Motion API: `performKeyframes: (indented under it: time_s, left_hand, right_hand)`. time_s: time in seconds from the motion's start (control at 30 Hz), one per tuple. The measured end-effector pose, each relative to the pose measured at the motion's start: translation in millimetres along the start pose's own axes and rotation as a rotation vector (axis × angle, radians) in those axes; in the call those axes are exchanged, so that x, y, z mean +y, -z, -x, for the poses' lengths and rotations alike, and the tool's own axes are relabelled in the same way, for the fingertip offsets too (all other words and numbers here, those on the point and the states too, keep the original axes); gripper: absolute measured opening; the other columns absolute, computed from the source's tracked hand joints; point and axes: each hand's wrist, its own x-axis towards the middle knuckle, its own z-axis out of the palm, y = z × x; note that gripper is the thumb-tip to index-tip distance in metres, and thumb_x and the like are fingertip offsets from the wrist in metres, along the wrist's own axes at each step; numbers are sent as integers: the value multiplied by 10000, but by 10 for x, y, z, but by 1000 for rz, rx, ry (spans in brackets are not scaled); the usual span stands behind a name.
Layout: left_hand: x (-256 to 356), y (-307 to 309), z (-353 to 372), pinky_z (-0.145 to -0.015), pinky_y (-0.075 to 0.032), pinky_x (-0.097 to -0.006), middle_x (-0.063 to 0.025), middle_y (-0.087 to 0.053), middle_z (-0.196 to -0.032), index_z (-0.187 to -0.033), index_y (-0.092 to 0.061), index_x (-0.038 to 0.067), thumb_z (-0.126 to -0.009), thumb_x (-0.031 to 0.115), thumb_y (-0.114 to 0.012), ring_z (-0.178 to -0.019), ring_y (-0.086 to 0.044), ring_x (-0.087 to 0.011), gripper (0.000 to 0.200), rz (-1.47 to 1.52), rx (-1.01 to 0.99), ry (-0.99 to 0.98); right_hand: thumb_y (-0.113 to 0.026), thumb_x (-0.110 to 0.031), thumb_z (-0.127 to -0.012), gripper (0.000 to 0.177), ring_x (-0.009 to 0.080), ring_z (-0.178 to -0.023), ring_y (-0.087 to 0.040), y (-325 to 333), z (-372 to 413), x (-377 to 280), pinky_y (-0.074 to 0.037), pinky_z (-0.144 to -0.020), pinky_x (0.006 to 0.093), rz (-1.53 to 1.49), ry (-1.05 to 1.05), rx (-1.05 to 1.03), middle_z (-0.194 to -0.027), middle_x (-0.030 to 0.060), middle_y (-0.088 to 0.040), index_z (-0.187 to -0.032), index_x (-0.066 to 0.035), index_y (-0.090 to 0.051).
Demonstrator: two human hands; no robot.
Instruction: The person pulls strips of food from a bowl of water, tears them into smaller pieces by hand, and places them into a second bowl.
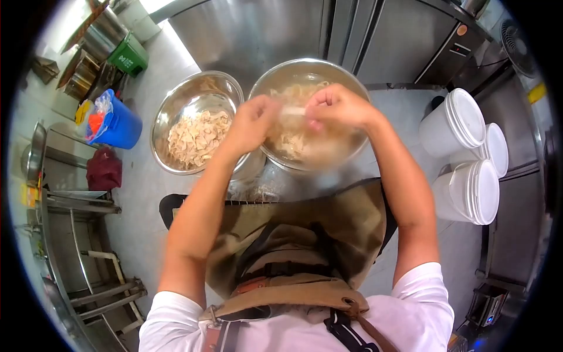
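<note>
Both of my hands are raised over a large steel bowl [258, 79] of cloudy water with pale food pieces [291, 146] in it. A small whitish strip of food [293, 110] spans the gap between my fingers. My right hand [339, 107] pinches its right end, thumb and fingers pressed together. Closed at the left end is my left hand [253, 122], its fingertips blurred by motion. To the left, a second steel bowl [161, 126] holds a heap of pale beige, curled pieces [199, 138]; my left forearm passes beside its rim.
White lidded buckets [466, 190] stand on the floor at the right. A blue bin [120, 123] and a green container [129, 56] are at the left, near a metal rack [105, 293]. Steel cabinets [252, 32] close off the far side. A brown apron [229, 234] covers my lap.
</note>
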Motion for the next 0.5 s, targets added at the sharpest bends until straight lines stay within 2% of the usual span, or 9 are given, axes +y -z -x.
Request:
performKeyframes:
  time_s: [0.1, 0.13, 0.23, 0.33, 0.4, 0.5]
  left_hand:
    - [-74, -203, 76, -616, -466, -256, -5, -621, -809, -914, -617, 31, -946, 219, -551, -777, -575, -86, 202, 55, 42, -23]
    - [-155, -219, 50, -683, -473, -270, -20, -612, -797, -912, -612, 17, -927, 187, -537, -796, -586, -105, 186, 84, 56, -14]
    - [-411, -236, -47, -521, -435, -260, -31, -563, -744, -878, -600, 29, -927, 209, -564, -695, -564, -115, 190, 420, 65, 20]
    - [-294, -381, -18, -708, -456, -253, -90, -638, -861, -913, -621, -12, -899, 176, -567, -814, -601, -152, 197, 663, -34, 120]
    - [-300, -409, -76, -669, -453, -251, -76, -627, -827, -906, -625, -10, -887, 177, -604, -802, -590, -144, 190, 488, -27, 236]
    - [-367, -397, -47, -628, -437, -242, -64, -619, -790, -891, -636, 9, -861, 169, -658, -756, -574, -127, 165, 334, -121, 301]
  right_hand:
    - [-539, -15, -895, 160, 133, -769, -630, 22, -23, 188, -522, -729, 269, -74, 126, -82, -870, 87, -672, -989, 65, -641]
    - [-529, -14, -899, 172, 134, -782, -630, 13, -8, 194, -523, -731, 272, -69, 110, -69, -881, 85, -670, -1013, 64, -632]
    - [-503, -11, -907, 214, 136, -804, -631, -50, 24, 221, -523, -732, 278, -43, 86, -65, -906, 83, -667, -1087, 54, -598]
    - [-496, -6, -898, 249, 119, -796, -626, -71, 18, 274, -504, -724, 261, 21, 96, -91, -888, 69, -667, -1136, 25, -561]
    - [-508, 5, -877, 259, 82, -797, -608, -97, 71, 180, -472, -717, 225, 96, 59, -96, -845, 34, -667, -1132, 0, -549]
    - [-538, -16, -869, 248, 78, -776, -603, -106, 109, 93, -458, -712, 218, 236, -38, -82, -816, 40, -666, -1118, -10, -545]
